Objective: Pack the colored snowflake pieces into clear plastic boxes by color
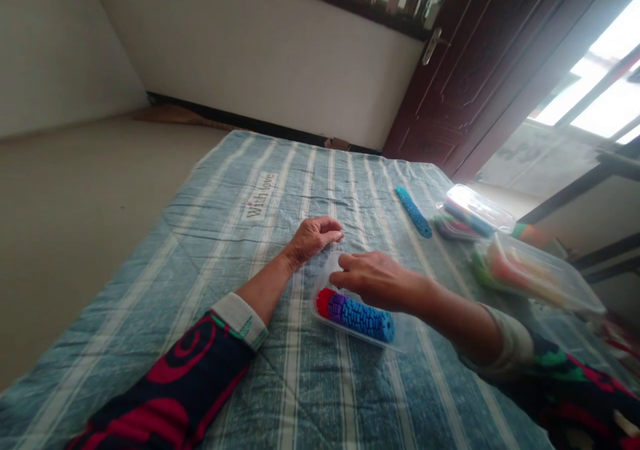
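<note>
A clear plastic container (320,311) sits on the striped cloth in front of me. Inside it lies a row of stacked, notched discs (361,315), red at the left end, then purple, then blue. My right hand (375,278) is over the container's far side, fingers curled and pinched; whatever is between the fingertips is hidden. Just beyond the container's far left corner, my left hand (315,240) rests low over the cloth. Its thumb and forefinger are pressed together, and anything they hold is too small to name.
A long row of blue discs (413,211) lies farther back on the cloth (235,257). To the right stand a lidded clear box (479,210) and another clear container (545,273) by colourful pieces. A dark red door (460,70) and a pale wall (270,63) are behind.
</note>
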